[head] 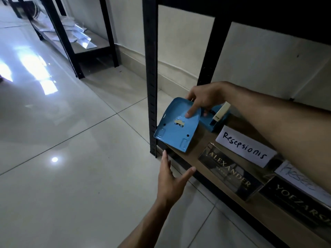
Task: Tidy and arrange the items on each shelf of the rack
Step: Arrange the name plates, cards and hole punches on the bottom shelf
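A blue curved metal plate (172,133) stands tilted at the left end of the wooden shelf (202,140), leaning past the black rack post (151,86). My right hand (204,101) grips its upper edge, index finger pressed on its face. Behind the plate sits a blue hole punch with a cream handle (217,119). My left hand (172,178) hovers open below the shelf's front edge, touching nothing. Name signs lie on the shelf: a white "Resepsionis" card (245,149), an "ALEXANDER" plaque (231,172), a "YOEZARSI" plaque (297,199).
Another handwritten white card (295,176) lies partly under my right forearm. A second black rack (75,38) with clear plastic holders stands farther along the wall at the upper left. Glossy tiled floor (71,158) spreads to the left of the rack.
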Motion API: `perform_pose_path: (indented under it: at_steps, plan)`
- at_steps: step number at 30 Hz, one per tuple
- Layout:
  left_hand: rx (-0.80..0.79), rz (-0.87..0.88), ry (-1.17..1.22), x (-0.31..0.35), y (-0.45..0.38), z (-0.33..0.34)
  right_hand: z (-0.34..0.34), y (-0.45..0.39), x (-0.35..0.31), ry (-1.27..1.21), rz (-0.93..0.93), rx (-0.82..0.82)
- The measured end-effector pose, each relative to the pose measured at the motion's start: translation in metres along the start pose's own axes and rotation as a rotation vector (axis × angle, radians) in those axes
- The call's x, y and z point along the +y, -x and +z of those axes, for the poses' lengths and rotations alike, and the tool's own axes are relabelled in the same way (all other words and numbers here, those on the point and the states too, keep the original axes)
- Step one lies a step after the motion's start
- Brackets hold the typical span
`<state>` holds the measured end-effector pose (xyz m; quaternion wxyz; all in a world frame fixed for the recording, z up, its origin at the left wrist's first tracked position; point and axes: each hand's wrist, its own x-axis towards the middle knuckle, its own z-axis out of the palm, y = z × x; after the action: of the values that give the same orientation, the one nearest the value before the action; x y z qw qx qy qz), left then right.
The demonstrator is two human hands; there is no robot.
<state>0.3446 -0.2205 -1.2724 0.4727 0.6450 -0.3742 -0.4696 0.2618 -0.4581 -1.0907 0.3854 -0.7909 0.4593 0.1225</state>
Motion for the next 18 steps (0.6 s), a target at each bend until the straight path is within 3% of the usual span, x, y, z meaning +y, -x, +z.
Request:
perform_pose_path:
  at_steps: [10,18]
  plan:
    - [0.012,0.011,-0.055,-0.001,-0.002,-0.002,0.003,0.014,0.021,-0.103,-0.192,-0.012]
    - [0.017,0.007,-0.061,-0.002,-0.002,-0.001,0.009,0.031,0.036,-0.033,-0.378,0.237]
